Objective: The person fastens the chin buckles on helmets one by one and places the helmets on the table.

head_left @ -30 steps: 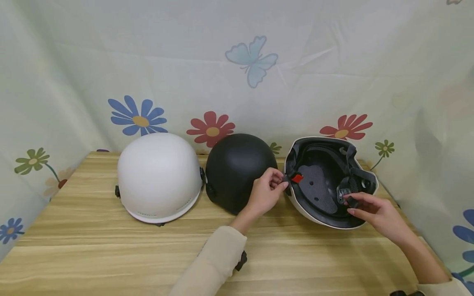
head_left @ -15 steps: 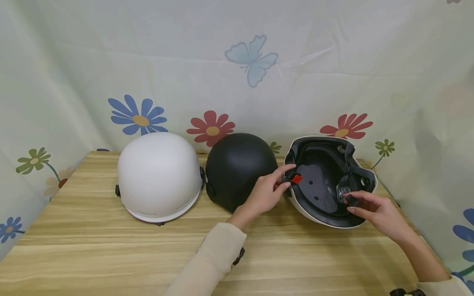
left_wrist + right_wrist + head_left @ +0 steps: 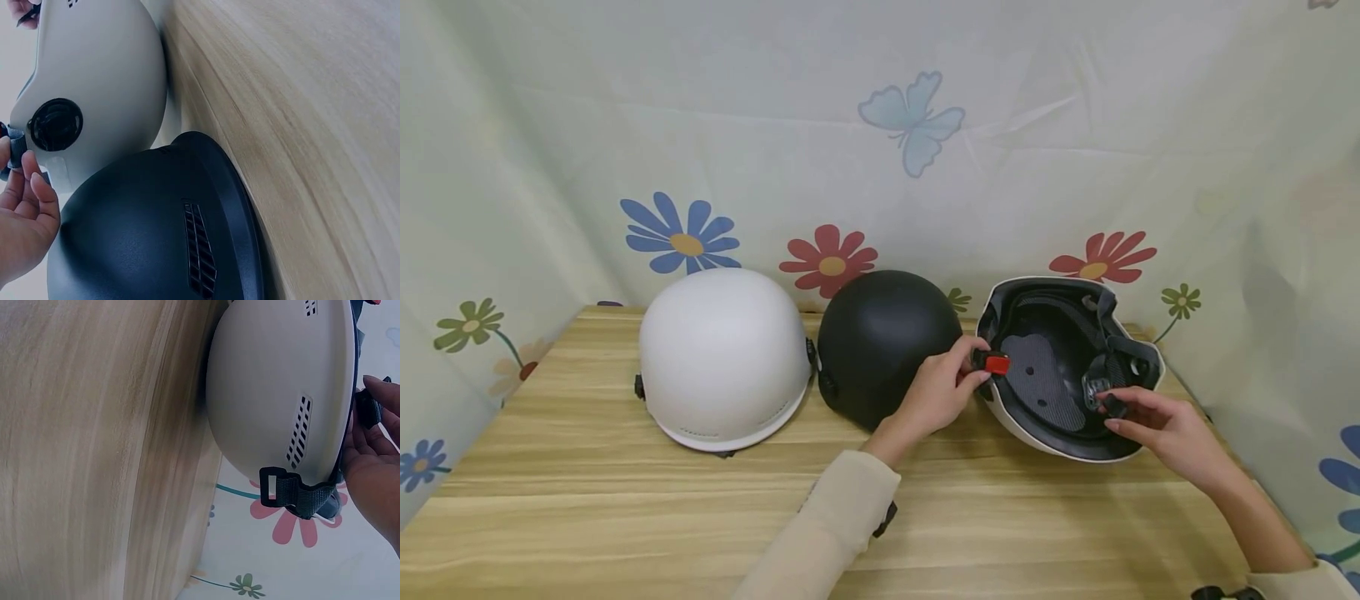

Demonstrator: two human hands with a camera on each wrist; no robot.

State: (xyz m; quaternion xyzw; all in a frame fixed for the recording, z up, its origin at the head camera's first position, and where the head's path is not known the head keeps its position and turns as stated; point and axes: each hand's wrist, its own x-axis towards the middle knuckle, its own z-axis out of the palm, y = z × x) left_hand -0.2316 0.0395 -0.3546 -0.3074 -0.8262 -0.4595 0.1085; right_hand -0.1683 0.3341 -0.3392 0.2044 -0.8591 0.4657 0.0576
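An upturned white helmet [image 3: 1047,379] with a black lining lies at the right of the head view. At its left rim my left hand [image 3: 934,393] pinches a black buckle with a red tab [image 3: 997,364] between thumb and fingers. Over the helmet's lower right edge, my right hand [image 3: 1180,435] pinches a small black strap clip [image 3: 1115,407]. That clip [image 3: 369,409] also shows in the right wrist view, held apart from the shell. The two buckle pieces are separate. In the left wrist view, a webbing strap [image 3: 17,149] runs through my left hand's fingers.
A black helmet [image 3: 887,342] stands dome up just left of the upturned one, beneath my left hand. Further left is another white helmet [image 3: 722,358], also dome up. All sit on a wooden table [image 3: 625,508] before a flowered cloth [image 3: 760,125].
My left fingers have shifted their grip from the strap at the rim onto the buckle. The red tab has turned and moved slightly left. My right hand stays in place with the clip.
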